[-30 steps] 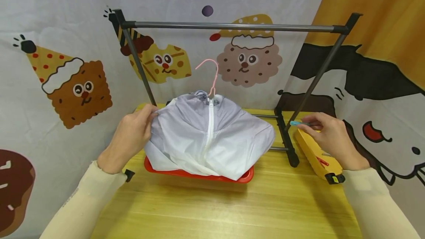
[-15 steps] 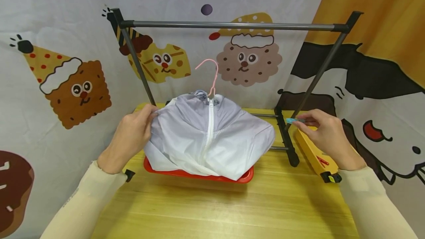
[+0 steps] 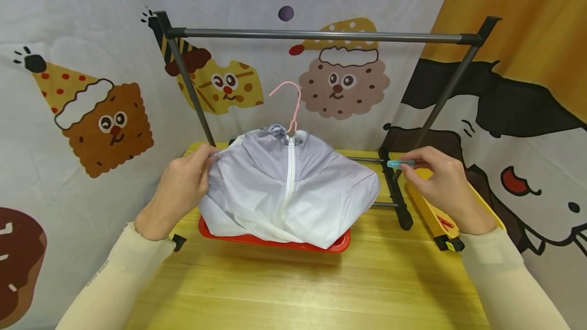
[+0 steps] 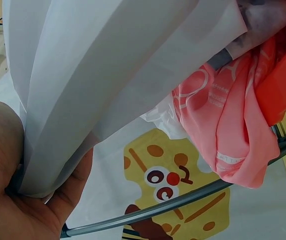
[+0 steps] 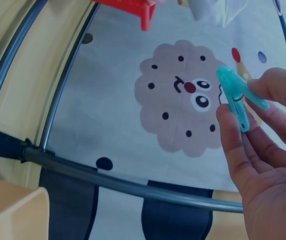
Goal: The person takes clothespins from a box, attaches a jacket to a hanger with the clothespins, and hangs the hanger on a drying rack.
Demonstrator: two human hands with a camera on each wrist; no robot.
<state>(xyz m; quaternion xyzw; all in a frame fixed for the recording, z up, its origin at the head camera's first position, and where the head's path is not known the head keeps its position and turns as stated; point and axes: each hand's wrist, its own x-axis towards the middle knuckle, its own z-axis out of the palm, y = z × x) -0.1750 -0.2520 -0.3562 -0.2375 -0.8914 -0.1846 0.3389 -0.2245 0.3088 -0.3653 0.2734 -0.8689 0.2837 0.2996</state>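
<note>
A grey-to-white zip jacket (image 3: 257, 182) is on a pink hanger (image 3: 299, 103), whose hook points up. It lies over a red basket (image 3: 341, 245), covering most of it. My left hand (image 3: 176, 187) pinches the jacket's left shoulder edge; in the left wrist view the thin cloth (image 4: 93, 65) runs between thumb and fingers. Off to the right, my right hand (image 3: 442, 182) holds a teal clothespin (image 3: 398, 164) between thumb and fingertips, apart from the jacket. The right wrist view shows that clothespin (image 5: 235, 92) closely.
A dark metal rack (image 3: 321, 35) stands behind the basket, with its right foot (image 3: 403, 215) on the wooden table (image 3: 293, 289). Beneath my right hand is a yellow box (image 3: 424, 213) with a red clothespin (image 3: 445, 222) in it. Pink cloth (image 4: 228, 115) hangs over the basket's side.
My right hand has moved left and slightly up with the teal clothespin, from over the yellow box toward the jacket. The left hand and jacket stay where they were.
</note>
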